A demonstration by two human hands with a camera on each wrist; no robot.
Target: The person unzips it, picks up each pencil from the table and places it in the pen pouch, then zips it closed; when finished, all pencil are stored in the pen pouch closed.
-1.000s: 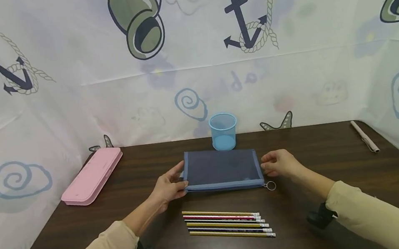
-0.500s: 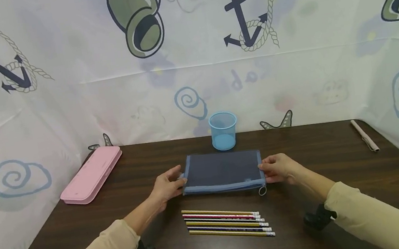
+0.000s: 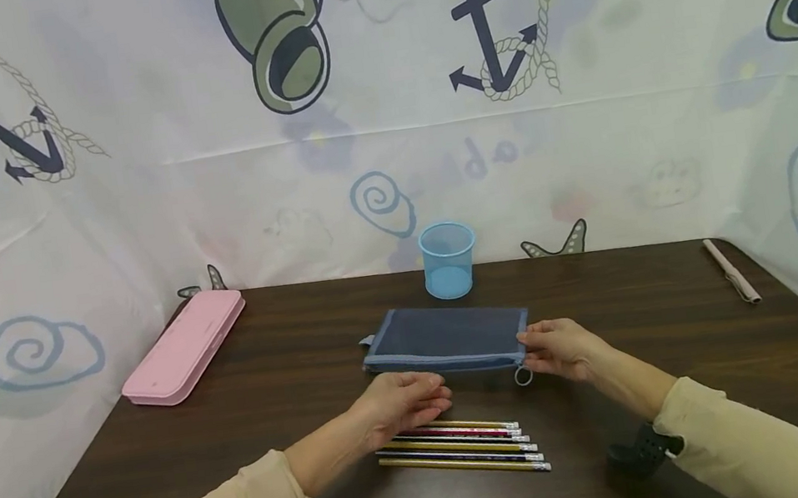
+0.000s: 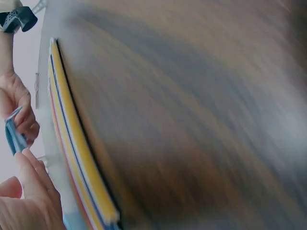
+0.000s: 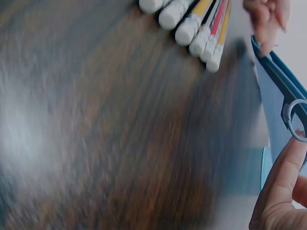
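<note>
A dark blue mesh zipper pouch [image 3: 448,335] with a light blue border lies in the middle of the table in the head view. My right hand [image 3: 564,349] pinches its right edge between thumb and fingers, close to the metal zipper ring [image 5: 293,117]. My left hand [image 3: 404,400] is just in front of the pouch, holding nothing, its fingers pointing right. It overlaps the far left ends of a row of several pencils [image 3: 464,457]. In the left wrist view its fingers [image 4: 36,177] look nearly straight. White erasers [image 5: 187,31] tip the pencils in the right wrist view.
A light blue mesh cup [image 3: 448,263] stands behind the pouch. On the left lies a pink pencil case [image 3: 185,349], and a rolled beige cloth-like strip [image 3: 731,272] lies far right. A printed cloth [image 3: 382,117] walls the table's back and sides.
My left hand has let go of the pouch's left side and moved right and nearer, over the pencils' ends. My right hand has taken hold of the right edge, and the pouch has turned slightly.
</note>
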